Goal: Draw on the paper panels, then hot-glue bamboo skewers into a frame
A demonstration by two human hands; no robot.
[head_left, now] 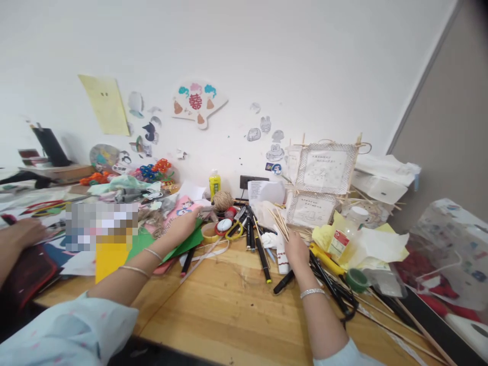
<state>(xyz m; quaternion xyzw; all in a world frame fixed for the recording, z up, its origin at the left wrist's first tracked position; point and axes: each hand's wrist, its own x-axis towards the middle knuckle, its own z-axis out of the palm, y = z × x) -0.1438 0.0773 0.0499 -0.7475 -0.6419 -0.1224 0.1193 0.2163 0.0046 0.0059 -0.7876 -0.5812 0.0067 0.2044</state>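
Observation:
My left hand (186,223) reaches over the pink sheet (181,207) and green paper (190,241), its fingertips close to a ball of twine (223,201). Those fingers are too blurred to show whether they grip anything. On the right, my right hand (297,249) is closed around a few thin wooden sticks (280,222), which point up and left. Beside it lie a red-and-white wrapper (282,256) and several black markers (263,258). A roll of tape (209,232) and yellow-handled scissors (234,231) lie between my hands.
A stick-framed paper craft (324,168) stands at the back right, near a clear bottle (345,231) and green tape (357,278). A yellow glue bottle (215,185) stands by the wall. Another person's hand (26,233) is at far left. Plastic bags (450,249) crowd the right.

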